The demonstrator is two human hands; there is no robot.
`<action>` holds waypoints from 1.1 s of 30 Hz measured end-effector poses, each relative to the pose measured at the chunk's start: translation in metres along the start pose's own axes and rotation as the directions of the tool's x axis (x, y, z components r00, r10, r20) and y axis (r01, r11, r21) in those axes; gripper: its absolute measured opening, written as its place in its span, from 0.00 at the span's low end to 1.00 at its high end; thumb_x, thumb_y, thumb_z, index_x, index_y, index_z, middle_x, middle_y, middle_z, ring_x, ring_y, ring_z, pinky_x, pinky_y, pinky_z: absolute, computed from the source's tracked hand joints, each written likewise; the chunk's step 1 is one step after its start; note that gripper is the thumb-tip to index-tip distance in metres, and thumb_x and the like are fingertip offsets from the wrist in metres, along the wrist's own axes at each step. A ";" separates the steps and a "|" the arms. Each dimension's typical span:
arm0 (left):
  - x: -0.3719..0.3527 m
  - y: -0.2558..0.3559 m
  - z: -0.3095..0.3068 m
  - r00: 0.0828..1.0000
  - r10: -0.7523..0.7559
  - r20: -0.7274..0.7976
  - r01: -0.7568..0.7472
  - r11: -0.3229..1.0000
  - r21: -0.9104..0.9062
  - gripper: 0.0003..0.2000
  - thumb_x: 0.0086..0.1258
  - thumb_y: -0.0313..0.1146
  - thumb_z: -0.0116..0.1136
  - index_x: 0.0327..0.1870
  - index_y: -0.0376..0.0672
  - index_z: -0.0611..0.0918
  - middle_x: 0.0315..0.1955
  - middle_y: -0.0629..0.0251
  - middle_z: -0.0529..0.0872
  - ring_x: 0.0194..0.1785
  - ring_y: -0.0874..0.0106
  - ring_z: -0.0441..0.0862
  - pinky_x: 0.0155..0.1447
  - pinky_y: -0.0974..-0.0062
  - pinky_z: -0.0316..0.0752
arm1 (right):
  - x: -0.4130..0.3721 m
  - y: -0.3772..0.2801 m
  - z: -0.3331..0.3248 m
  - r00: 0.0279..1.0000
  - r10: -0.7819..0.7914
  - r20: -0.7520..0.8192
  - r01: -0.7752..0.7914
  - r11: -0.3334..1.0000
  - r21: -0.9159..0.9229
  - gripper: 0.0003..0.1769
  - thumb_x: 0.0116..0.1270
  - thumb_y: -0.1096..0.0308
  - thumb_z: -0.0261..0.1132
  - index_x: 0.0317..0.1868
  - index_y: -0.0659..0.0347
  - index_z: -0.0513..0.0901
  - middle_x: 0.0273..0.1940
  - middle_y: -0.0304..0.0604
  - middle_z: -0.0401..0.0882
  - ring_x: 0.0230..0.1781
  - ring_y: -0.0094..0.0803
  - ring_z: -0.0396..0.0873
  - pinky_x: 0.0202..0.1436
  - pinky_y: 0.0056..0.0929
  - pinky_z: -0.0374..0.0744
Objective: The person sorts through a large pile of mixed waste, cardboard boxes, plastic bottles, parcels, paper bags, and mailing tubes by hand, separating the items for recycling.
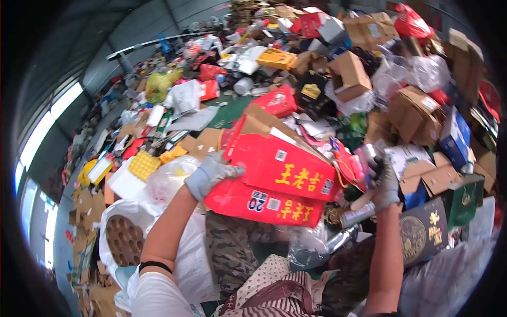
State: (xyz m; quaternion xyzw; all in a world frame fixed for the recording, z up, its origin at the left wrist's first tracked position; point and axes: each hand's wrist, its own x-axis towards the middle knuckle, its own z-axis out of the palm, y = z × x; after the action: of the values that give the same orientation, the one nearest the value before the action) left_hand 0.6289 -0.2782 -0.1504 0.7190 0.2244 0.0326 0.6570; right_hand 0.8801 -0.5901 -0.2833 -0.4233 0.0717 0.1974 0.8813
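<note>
My left hand (214,174), in a pale glove, grips the left edge of a flattened red carton (269,169) with yellow characters. The carton lies tilted across the front of my body, its brown inner side showing along the top. My right hand (383,182), also gloved with dark fingertips, is raised beyond the carton's right end, apart from it. Its fingers are bent near a shiny metallic item; whether they hold it is unclear. Below that hand are a silvery can (359,214) and a clear plastic bag (306,245).
Mixed waste is heaped all around. A brown box (417,113), a blue box (455,137) and a dark printed box (423,230) lie at the right. At the left are a yellow egg tray (143,165) and a white sack (185,243) with a brown moulded tray.
</note>
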 end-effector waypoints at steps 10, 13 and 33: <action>-0.026 -0.053 -0.140 0.909 -0.002 -0.416 -0.079 0.981 -0.179 0.15 0.54 0.28 0.65 0.42 0.33 0.79 0.33 0.59 0.85 0.32 0.69 0.82 0.38 0.71 0.79 | 0.039 0.039 -0.010 0.995 0.080 0.055 -0.068 0.980 -0.185 0.15 0.67 0.49 0.53 0.41 0.49 0.77 0.31 0.28 0.78 0.16 0.14 0.69 0.09 0.11 0.61; -0.045 -0.056 -0.250 0.725 0.033 -0.688 -0.237 0.950 -0.205 0.09 0.55 0.31 0.64 0.35 0.36 0.81 0.31 0.57 0.84 0.28 0.65 0.83 0.35 0.69 0.79 | 0.041 0.039 -0.020 0.993 0.077 0.091 -0.063 0.986 -0.152 0.14 0.66 0.50 0.54 0.39 0.49 0.77 0.29 0.28 0.77 0.16 0.14 0.68 0.09 0.10 0.60; 0.269 -0.292 0.175 0.761 -0.618 0.195 0.602 0.562 -0.567 0.35 0.55 0.55 0.64 0.60 0.45 0.66 0.56 0.55 0.70 0.57 0.52 0.69 0.65 0.52 0.59 | -0.032 0.011 0.037 0.995 0.080 0.053 -0.069 0.982 -0.178 0.21 0.69 0.50 0.53 0.44 0.62 0.75 0.28 0.39 0.80 0.12 0.18 0.66 0.10 0.15 0.59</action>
State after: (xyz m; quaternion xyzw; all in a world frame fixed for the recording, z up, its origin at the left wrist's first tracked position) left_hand 0.8485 -0.3317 -0.5207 0.3499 0.4446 -0.1178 0.8161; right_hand 0.8449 -0.5645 -0.2579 -0.4904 0.0434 0.2483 0.8342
